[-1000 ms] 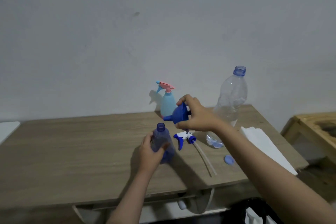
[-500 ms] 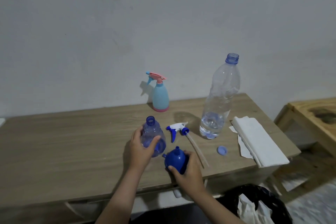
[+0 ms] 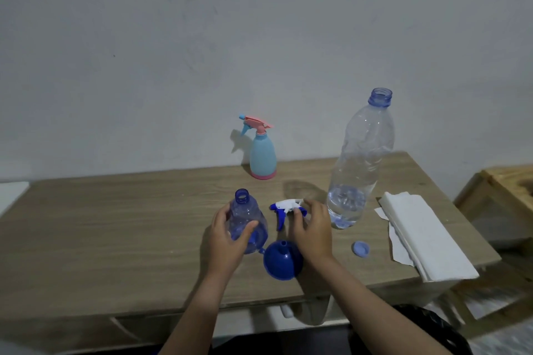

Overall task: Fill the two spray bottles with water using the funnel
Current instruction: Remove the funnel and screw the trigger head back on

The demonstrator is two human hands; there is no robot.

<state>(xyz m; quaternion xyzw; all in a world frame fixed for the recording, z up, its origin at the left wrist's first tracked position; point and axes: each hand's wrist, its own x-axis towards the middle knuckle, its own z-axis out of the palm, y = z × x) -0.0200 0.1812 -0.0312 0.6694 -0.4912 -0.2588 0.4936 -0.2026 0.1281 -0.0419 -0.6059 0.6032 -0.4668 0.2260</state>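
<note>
My left hand [image 3: 229, 239] grips the clear blue spray bottle [image 3: 246, 210], which stands upright and uncapped on the wooden table [image 3: 115, 225]. Just right of it the blue funnel [image 3: 281, 264] lies mouth-down, spout up, with no hand on it. My right hand [image 3: 313, 228] is over the white and blue sprayer head [image 3: 284, 206], thumb and fingers curled round its collar end. A light blue spray bottle with a pink sprayer [image 3: 262, 155] stands capped at the back. The large clear water bottle [image 3: 360, 170] stands open at the right, with a little water in its base.
The water bottle's blue cap [image 3: 361, 248] lies near the front edge. Folded white paper towels [image 3: 424, 239] cover the table's right end. A wooden stool [image 3: 507, 181] stands to the right. A black bin bag [image 3: 432, 326] sits below the table.
My right hand brought the funnel down from above the blue bottle, set it mouth-down on the table, let go and moved up to the sprayer head. My left hand kept its grip.
</note>
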